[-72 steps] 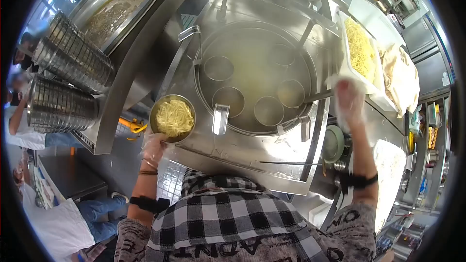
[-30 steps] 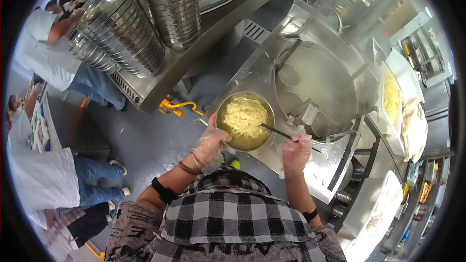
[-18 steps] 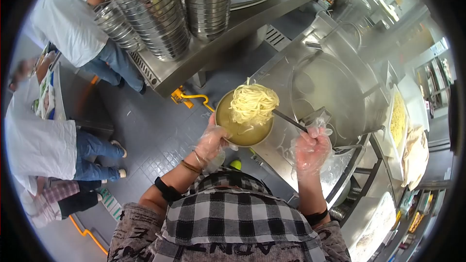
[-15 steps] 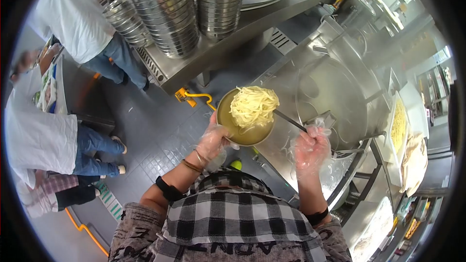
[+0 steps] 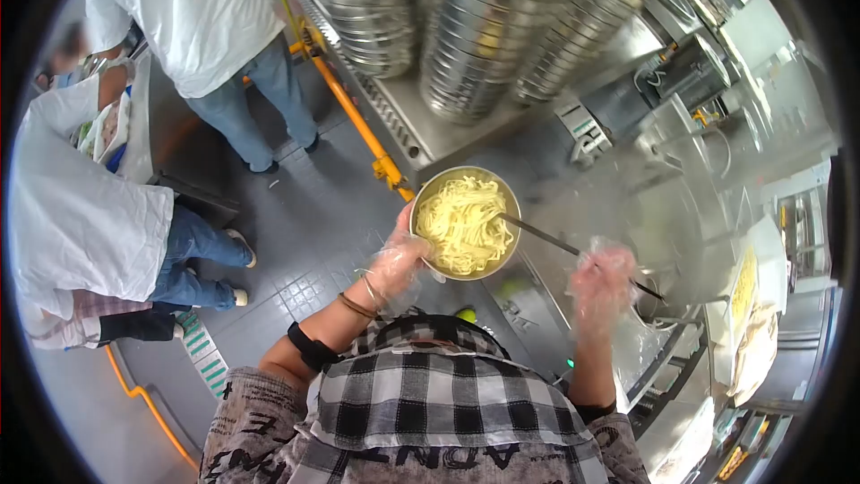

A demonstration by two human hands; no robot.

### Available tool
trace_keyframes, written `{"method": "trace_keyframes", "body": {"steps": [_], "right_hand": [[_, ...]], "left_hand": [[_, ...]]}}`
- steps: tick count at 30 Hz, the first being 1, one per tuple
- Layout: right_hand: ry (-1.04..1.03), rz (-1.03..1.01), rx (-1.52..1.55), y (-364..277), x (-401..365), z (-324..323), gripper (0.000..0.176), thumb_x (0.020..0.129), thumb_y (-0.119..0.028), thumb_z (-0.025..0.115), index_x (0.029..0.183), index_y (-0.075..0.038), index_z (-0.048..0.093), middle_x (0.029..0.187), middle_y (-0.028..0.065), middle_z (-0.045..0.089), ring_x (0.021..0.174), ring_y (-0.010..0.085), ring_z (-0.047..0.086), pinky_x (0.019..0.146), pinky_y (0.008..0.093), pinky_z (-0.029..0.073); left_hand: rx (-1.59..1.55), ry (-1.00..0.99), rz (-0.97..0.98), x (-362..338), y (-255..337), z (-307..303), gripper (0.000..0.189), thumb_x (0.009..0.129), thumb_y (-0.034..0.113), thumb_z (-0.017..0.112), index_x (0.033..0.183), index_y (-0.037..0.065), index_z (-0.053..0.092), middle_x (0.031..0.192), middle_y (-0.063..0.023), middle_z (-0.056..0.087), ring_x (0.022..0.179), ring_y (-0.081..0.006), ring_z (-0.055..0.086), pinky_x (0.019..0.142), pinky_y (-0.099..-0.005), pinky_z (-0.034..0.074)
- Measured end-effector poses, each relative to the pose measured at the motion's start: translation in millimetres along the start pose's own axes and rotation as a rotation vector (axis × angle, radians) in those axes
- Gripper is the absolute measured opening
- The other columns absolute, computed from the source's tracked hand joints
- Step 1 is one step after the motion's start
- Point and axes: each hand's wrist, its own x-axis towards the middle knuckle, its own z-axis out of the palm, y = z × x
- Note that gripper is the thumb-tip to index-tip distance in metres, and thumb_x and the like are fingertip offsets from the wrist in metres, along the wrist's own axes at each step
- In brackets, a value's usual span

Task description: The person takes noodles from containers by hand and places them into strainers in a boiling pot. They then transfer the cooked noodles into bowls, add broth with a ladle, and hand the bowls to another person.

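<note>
In a clear plastic glove, my left hand (image 5: 397, 262) grips the lower left rim of a round metal bowl (image 5: 511, 260). Pale yellow noodles (image 5: 464, 224) fill most of the bowl. My right hand (image 5: 605, 276), also gloved, is closed around long dark chopsticks (image 5: 548, 237), right of the bowl. Their tips touch the noodles at the bowl's right side, and their back ends stick out past my hand.
Stacks of metal bowls (image 5: 479, 45) stand on a steel table (image 5: 448, 139) ahead. Steam rises over a large pot (image 5: 667, 215) at the right. A tray of noodles (image 5: 742, 291) lies beyond. Co-workers in white shirts (image 5: 193, 18) stand at the left. An orange pipe (image 5: 345, 103) runs beside the table.
The noodles, lifted in a clump before, now lie lower and spread in the bowl. My right hand has moved right with the chopsticks. The view has turned, shifting the bowl stacks right.
</note>
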Motion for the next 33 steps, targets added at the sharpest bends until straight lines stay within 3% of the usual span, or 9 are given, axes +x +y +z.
{"method": "trace_keyframes", "body": {"steps": [4,13,19,24,26,29,30,32,33], "right_hand": [[-0.650,-0.190,-0.184,22.5,-10.1,75.9,0.009,0.080,-0.009,0.047,0.074,-0.002,0.050,0.069,0.0104,0.054,0.052,0.0145,0.051,0.052,0.0267,0.045],[-0.885,-0.296,-0.271,58.0,-19.5,150.4,0.012,0.079,-0.010,0.048,0.074,0.000,0.049,0.064,0.0116,0.052,0.049,0.0165,0.049,0.047,0.0275,0.042],[-0.693,-0.199,-0.168,34.6,-12.8,122.1,0.018,0.080,-0.016,0.049,0.074,0.000,0.053,0.068,0.0118,0.057,0.049,0.0135,0.049,0.047,0.0258,0.042],[-0.430,-0.495,-0.981,1.5,-15.4,35.9,0.024,0.083,-0.025,0.047,0.084,-0.002,0.056,0.070,0.0079,0.058,0.059,0.0143,0.054,0.055,0.0258,0.044],[-0.019,0.135,-0.423,-22.7,-30.6,-23.7,0.026,0.081,-0.026,0.051,0.084,-0.001,0.054,0.077,0.0089,0.057,0.068,0.0181,0.054,0.053,0.0303,0.045],[0.178,-0.287,-0.261,-41.8,-54.5,-48.2,0.042,0.080,-0.046,0.047,0.086,-0.005,0.051,0.073,0.0047,0.051,0.063,0.0142,0.051,0.047,0.0223,0.041],[0.383,-0.252,-0.213,-51.6,-51.7,-128.9,0.038,0.082,-0.045,0.044,0.078,-0.008,0.049,0.069,0.0019,0.047,0.055,0.0102,0.045,0.043,0.0190,0.037],[0.360,-0.087,0.052,-76.8,-63.4,-183.9,0.033,0.085,-0.035,0.043,0.064,-0.009,0.040,0.053,-0.0004,0.035,0.043,0.0076,0.035,0.038,0.0175,0.029],[0.147,-0.234,-0.234,-72.5,-63.0,-208.3,0.033,0.086,-0.030,0.043,0.062,-0.008,0.043,0.050,0.0015,0.036,0.042,0.0085,0.034,0.037,0.0180,0.028]], "left_hand": [[-0.066,0.055,-0.034,-8.7,32.6,-46.0,0.078,0.062,-0.007,0.043,0.131,0.017,0.015,0.117,-0.0076,0.041,0.096,-0.0188,0.050,0.068,-0.0281,0.049],[-0.040,0.136,0.010,-28.3,84.6,-102.5,0.078,0.062,-0.006,0.044,0.130,0.015,0.012,0.116,-0.0101,0.040,0.100,-0.0235,0.049,0.069,-0.0347,0.050],[-0.028,0.037,-0.034,-18.0,93.5,-87.0,0.074,0.064,-0.007,0.042,0.130,0.012,0.014,0.117,-0.0119,0.038,0.103,-0.0261,0.046,0.075,-0.0361,0.049],[-0.002,-0.181,-0.143,23.4,64.7,6.2,0.068,0.061,-0.008,0.041,0.126,0.005,0.022,0.115,-0.0146,0.042,0.101,-0.0282,0.048,0.077,-0.0367,0.048],[0.083,-0.177,-0.243,39.5,38.3,60.2,0.063,0.062,-0.007,0.040,0.123,0.001,0.027,0.110,-0.0150,0.047,0.093,-0.0255,0.054,0.070,-0.0330,0.050],[0.125,-0.273,-0.398,68.4,32.5,60.6,0.064,0.060,-0.009,0.038,0.122,0.002,0.027,0.110,-0.0152,0.047,0.093,-0.0278,0.054,0.073,-0.0361,0.051],[0.205,-0.263,-0.424,84.5,-4.8,108.4,0.061,0.060,-0.009,0.038,0.120,0.001,0.029,0.106,-0.0155,0.049,0.087,-0.0276,0.057,0.064,-0.0357,0.054],[0.258,-0.287,-0.443,105.2,-26.2,140.1,0.060,0.061,-0.009,0.038,0.120,0.001,0.029,0.105,-0.0159,0.050,0.083,-0.0277,0.058,0.059,-0.0348,0.054],[0.289,-0.293,-0.453,113.9,-36.9,154.9,0.059,0.062,-0.009,0.037,0.119,0.001,0.030,0.103,-0.0163,0.051,0.080,-0.0279,0.059,0.054,-0.0338,0.054]]}}
